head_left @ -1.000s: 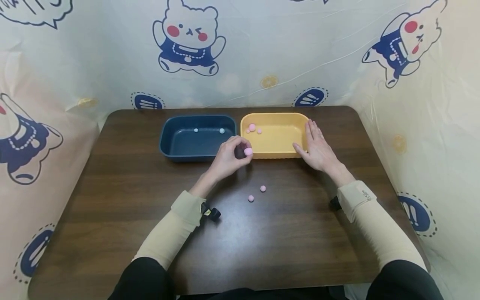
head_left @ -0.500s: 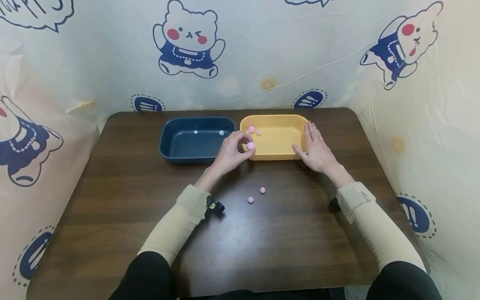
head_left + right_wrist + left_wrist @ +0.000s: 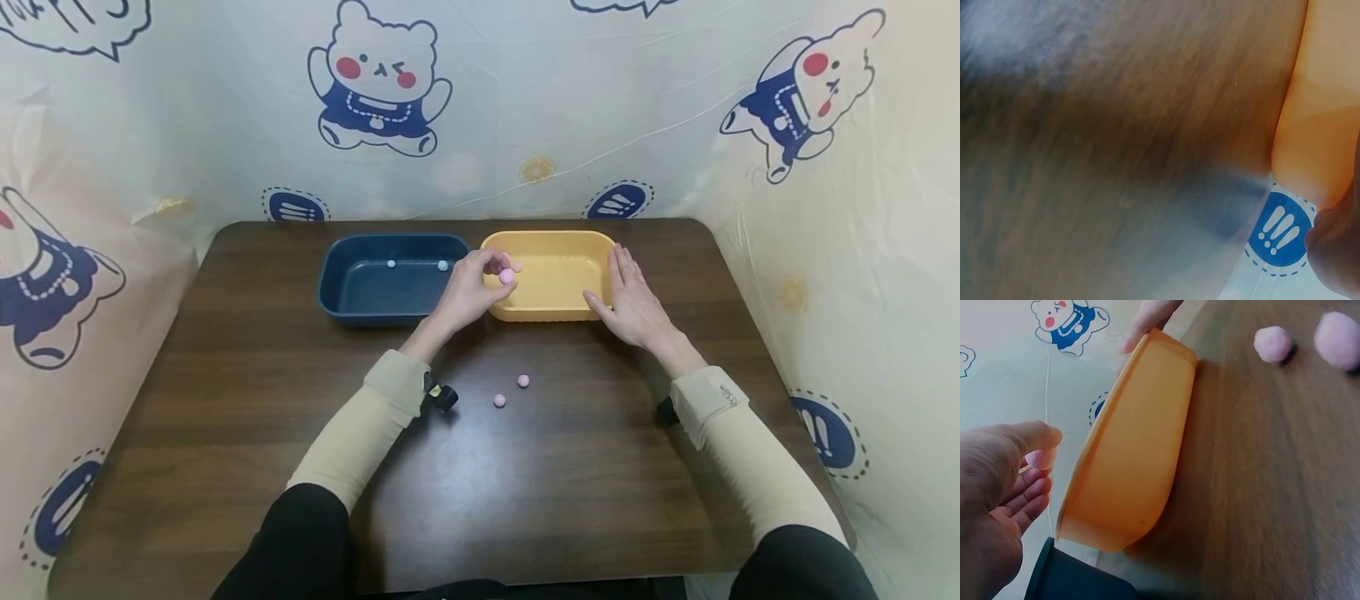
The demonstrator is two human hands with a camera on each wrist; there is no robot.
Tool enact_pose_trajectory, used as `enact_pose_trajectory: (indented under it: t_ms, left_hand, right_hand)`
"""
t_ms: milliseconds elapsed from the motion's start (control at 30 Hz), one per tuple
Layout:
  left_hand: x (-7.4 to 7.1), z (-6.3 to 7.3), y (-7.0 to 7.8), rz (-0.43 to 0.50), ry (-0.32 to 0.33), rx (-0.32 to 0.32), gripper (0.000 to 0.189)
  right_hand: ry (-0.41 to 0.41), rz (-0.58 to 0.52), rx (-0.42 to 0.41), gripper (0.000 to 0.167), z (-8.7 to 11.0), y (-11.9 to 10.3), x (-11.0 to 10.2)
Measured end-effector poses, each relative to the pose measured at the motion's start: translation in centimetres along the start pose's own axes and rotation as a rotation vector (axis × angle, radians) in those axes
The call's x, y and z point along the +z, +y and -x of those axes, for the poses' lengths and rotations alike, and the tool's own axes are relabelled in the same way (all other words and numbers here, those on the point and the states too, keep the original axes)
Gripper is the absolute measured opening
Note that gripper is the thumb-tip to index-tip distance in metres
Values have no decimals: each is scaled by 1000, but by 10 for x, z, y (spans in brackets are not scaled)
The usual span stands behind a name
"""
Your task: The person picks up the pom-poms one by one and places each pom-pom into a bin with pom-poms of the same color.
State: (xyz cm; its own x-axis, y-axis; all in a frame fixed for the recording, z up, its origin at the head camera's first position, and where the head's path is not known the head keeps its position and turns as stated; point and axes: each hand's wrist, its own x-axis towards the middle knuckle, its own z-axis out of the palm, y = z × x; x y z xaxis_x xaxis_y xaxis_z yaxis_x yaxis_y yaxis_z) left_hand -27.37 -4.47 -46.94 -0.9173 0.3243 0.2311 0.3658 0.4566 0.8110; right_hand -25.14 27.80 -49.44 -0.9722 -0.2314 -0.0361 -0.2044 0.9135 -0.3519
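A pink ball (image 3: pixel 507 276), pinched by the left hand (image 3: pixel 467 292), has been carried forward until the yellow tray (image 3: pixel 551 316) appears beneath the grip, so release seems pending; rightward, the tray is touched by the right hand's (image 3: pixel 635 304) straight fingers.

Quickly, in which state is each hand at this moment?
Left hand: closed, holding a pink ball.
Right hand: open, touching the right end of the yellow tray.
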Motion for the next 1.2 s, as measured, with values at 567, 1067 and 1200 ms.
enact_pose_trajectory:
  t_ms: [567,1067,1200]
  left_hand:
    - [6,-22,-4,3,-33,-24,25]
    - [14,-36,-8,-82,-29,-74,28]
    - [18,-43,-20,-100,-29,-78,31]
  right_hand:
    - [0,3,-15,102,-1,-2,3]
    - [5,-2,-18,102,-1,1,1]
    - [-5,-6,-4,102,1,1,0]
